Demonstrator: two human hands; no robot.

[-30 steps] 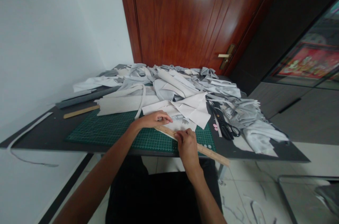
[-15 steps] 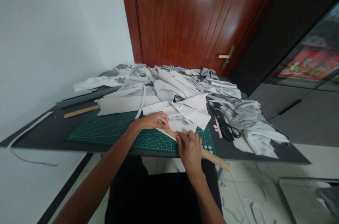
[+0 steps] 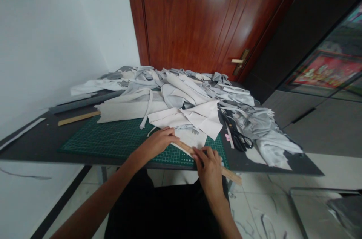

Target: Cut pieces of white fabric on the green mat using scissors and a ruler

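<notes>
A wooden ruler [image 3: 232, 175] lies slantwise over a pale piece of fabric [image 3: 195, 138], its lower right end jutting past the table's front edge. Fingers closed, my left hand [image 3: 160, 141] grips the ruler's upper left end. My right hand [image 3: 208, 163] is closed around it farther down, thumb and fingertips pressed on the wood. Along the ruler's near side shows a thin pale fabric edge. Underneath is a green cutting mat [image 3: 113, 139] with a printed grid. Black-handled scissors [image 3: 237, 136] rest right of the mat.
Heaped grey and white fabric scraps [image 3: 181, 90] cover the table's back and right side. Another wooden strip [image 3: 78, 118] lies at the left, near a dark grey roll [image 3: 85, 103]. A brown door [image 3: 192, 16] stands behind the table. Fabric strips litter the floor.
My right hand has slid along the ruler toward its lower right end. My left hand has come slightly nearer to me, still at the upper end. The whole view has shifted a little.
</notes>
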